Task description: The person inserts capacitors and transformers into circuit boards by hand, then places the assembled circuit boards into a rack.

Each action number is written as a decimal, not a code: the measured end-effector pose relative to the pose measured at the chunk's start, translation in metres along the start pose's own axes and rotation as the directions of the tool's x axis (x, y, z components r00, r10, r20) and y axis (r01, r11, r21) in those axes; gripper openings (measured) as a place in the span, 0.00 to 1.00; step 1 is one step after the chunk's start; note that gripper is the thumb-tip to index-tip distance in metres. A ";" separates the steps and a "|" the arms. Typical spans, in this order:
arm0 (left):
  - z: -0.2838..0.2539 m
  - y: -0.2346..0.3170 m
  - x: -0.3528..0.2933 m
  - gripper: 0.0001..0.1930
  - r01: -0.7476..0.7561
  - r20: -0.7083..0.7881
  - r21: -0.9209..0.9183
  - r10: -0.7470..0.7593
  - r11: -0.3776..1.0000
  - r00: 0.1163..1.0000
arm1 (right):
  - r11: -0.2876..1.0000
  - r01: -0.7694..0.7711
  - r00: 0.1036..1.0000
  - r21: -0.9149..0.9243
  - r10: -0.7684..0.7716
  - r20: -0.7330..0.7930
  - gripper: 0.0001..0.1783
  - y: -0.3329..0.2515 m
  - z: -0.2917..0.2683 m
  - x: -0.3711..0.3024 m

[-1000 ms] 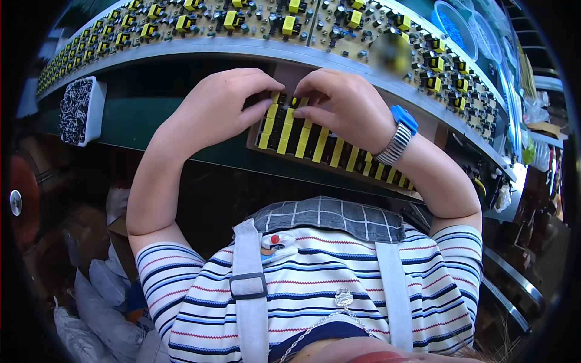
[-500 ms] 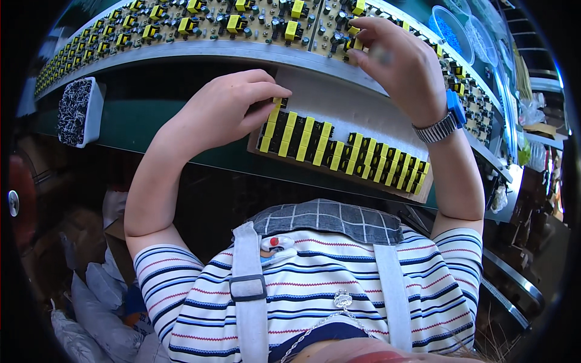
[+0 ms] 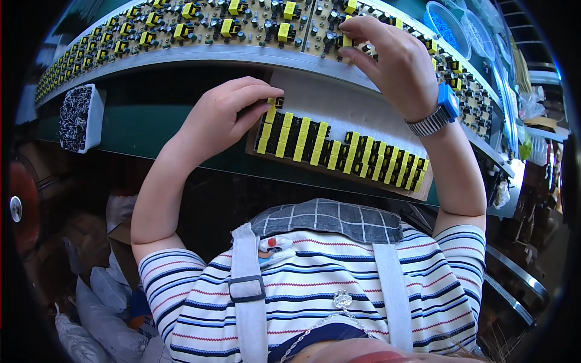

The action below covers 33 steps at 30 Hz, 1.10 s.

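Observation:
My left hand (image 3: 233,112) has its thumb and index finger closed on a yellow-and-black transformer (image 3: 274,102) at the top of the leftmost row in a shallow cardboard tray (image 3: 351,103). More transformers (image 3: 301,142) stand packed in rows along the tray's near side. My right hand (image 3: 396,63) reaches over the rail, thumb and index finger on either side of a yellow transformer (image 3: 347,40) at a circuit board (image 3: 315,42). Whether that part is fully seated in the board is hidden by the fingers.
A long line of populated circuit boards (image 3: 206,33) runs across the far side behind a metal rail (image 3: 181,61). A white bin (image 3: 94,118) of small black leaded parts sits at left. Clear tubs (image 3: 448,30), one with blue parts, stand at far right.
The view has shifted slightly. My left hand has lowered a little at the knuckles, its fingertips staying at the same transformer. My right hand stays at the board with little movement.

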<state>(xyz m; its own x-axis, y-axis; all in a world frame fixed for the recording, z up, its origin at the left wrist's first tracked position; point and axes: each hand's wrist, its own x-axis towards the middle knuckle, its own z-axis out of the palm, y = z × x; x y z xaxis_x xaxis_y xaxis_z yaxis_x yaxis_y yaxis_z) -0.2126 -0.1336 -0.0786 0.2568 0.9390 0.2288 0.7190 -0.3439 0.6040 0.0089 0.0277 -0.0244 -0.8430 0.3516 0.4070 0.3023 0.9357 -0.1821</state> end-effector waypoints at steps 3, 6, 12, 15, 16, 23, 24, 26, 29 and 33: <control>0.003 0.000 0.000 0.15 -0.015 -0.040 0.017 0.016 1.000 0.999 | 0.999 -0.011 1.000 0.049 0.011 -0.009 0.17 0.003 0.001 -0.003; 0.005 0.002 -0.001 0.15 0.057 -0.032 -0.034 -0.058 0.998 0.998 | 1.000 0.017 1.000 0.021 -0.016 -0.011 0.16 0.006 0.001 -0.003; 0.010 0.015 -0.016 0.17 0.128 -0.137 -0.006 -0.127 0.992 0.982 | 1.000 -0.018 1.000 0.017 0.019 -0.019 0.15 0.008 0.002 -0.004; 0.009 0.026 -0.025 0.18 0.214 -0.169 -0.042 -0.218 0.976 0.961 | 0.998 0.018 1.000 0.066 -0.017 -0.024 0.15 0.010 -0.001 -0.004; 0.007 0.032 -0.027 0.19 0.262 -0.127 -0.120 -0.277 0.958 0.952 | 0.998 0.018 1.000 0.068 -0.016 -0.024 0.15 0.010 -0.002 -0.004; 0.012 0.045 -0.034 0.22 0.395 -0.019 -0.365 -0.431 0.843 0.902 | 1.000 -0.025 0.999 0.000 0.025 -0.028 0.13 0.012 0.000 -0.010; 0.012 0.045 -0.035 0.23 0.395 -0.020 -0.388 -0.436 0.833 0.900 | 1.000 -0.022 0.999 0.000 0.022 -0.028 0.13 0.011 0.000 -0.010; 0.012 0.043 -0.035 0.23 0.390 -0.020 -0.436 -0.442 0.811 0.897 | 0.999 0.006 0.999 -0.043 -0.008 -0.036 0.12 0.009 -0.001 -0.008; 0.010 0.042 -0.035 0.24 0.385 -0.018 -0.404 -0.428 0.830 0.903 | 0.999 0.014 0.999 -0.049 -0.016 -0.036 0.11 0.005 -0.001 -0.007; 0.011 0.041 -0.038 0.25 0.380 0.006 -0.412 -0.415 0.828 0.910 | 1.000 -0.004 1.000 -0.010 0.003 -0.025 0.09 0.000 -0.001 -0.005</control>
<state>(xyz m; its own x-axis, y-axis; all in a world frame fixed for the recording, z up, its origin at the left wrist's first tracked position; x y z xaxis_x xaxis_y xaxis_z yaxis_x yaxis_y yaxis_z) -0.1857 -0.1831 -0.0703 -0.0607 0.9971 -0.0464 0.4266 0.0680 0.9019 0.0130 0.0260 -0.0257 -0.8308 0.3555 0.4284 0.3099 0.9346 -0.1745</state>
